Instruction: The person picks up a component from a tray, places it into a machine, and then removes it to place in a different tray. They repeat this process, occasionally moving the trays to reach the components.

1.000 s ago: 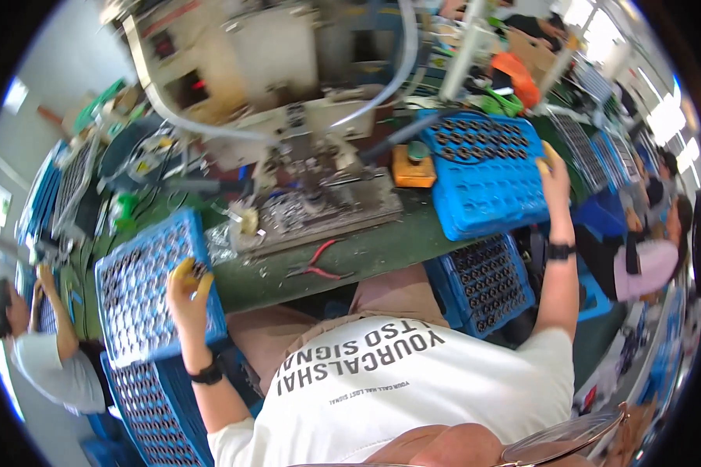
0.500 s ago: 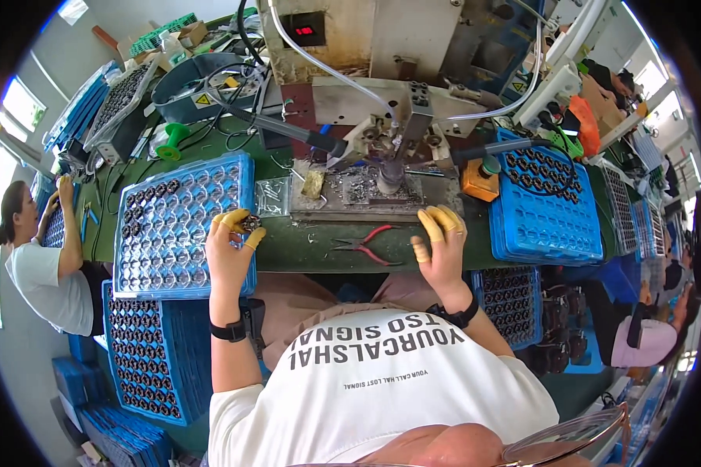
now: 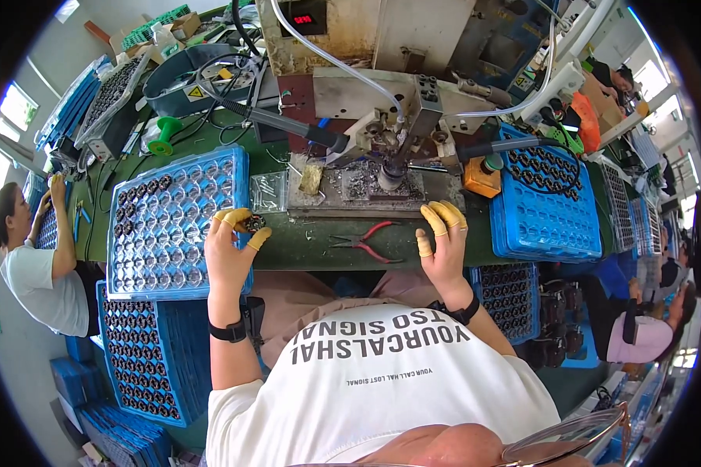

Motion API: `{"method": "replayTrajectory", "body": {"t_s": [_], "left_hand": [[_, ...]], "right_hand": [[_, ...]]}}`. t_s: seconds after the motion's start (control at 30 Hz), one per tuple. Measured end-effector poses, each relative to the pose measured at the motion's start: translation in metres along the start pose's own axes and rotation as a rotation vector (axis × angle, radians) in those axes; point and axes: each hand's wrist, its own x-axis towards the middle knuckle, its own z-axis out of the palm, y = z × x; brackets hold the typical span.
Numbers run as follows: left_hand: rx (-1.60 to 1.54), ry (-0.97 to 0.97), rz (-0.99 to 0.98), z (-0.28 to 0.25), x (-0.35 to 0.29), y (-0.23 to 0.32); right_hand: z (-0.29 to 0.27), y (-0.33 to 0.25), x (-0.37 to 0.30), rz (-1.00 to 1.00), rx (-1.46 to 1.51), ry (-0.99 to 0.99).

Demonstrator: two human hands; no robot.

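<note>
Yellow finger cots cover the fingertips of both hands. Between thumb and fingers, my left hand (image 3: 231,247) grips a small round dark-and-metal part (image 3: 252,223), just past the right edge of the left blue tray (image 3: 181,218). That tray has round pockets, some filled with similar dark parts. My right hand (image 3: 444,241) rests at the front right corner of the metal machine base (image 3: 370,211), fingers raised and apart, holding nothing. Red-handled pliers (image 3: 368,240) lie on the green bench between my hands. The machine's round fixture (image 3: 391,175) stands beyond, amid metal shavings.
An orange bottle (image 3: 482,179) stands beside stacked blue trays (image 3: 549,222) on the right. Two black hoses (image 3: 288,124) reach toward the fixture. A clear plastic bag (image 3: 269,192) and a green spool (image 3: 164,136) lie on the left. A co-worker (image 3: 43,265) sits at far left.
The view has shifted slightly. My left hand still holds the round part, turned a little more into sight. My right hand stays near the machine base, its thumb slightly higher.
</note>
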Motion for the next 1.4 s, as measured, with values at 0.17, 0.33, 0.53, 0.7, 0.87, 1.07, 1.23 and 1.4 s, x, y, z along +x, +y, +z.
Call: {"method": "replayTrajectory", "body": {"t_s": [0.17,0.33,0.53,0.7,0.87,1.07,1.23,1.4], "left_hand": [[0.009,-0.023,0.009,0.000,0.000,0.001],[0.014,-0.031,0.011,0.001,0.000,0.002],[0.020,-0.042,0.006,0.000,0.001,0.004],[0.055,-0.076,-0.021,-0.001,0.001,0.004],[0.047,-0.074,-0.027,-0.001,0.000,0.004],[0.059,-0.077,-0.020,-0.002,0.001,0.005],[0.050,-0.074,-0.019,-0.002,0.000,0.006],[0.060,-0.070,0.000,-0.003,0.000,0.006]], "right_hand": [[0.000,0.000,0.000,-0.003,-0.011,-0.006],[-0.004,0.001,0.009,0.086,0.189,0.045],[0.004,0.000,0.055,0.197,0.497,0.061],[0.005,-0.010,0.101,0.052,0.514,0.062],[0.010,-0.008,0.111,0.080,0.471,-0.047],[0.015,-0.003,0.110,-0.020,0.446,-0.034],[0.018,-0.005,0.104,0.046,0.488,0.001],[0.019,-0.010,0.093,0.158,0.714,0.105]]}}
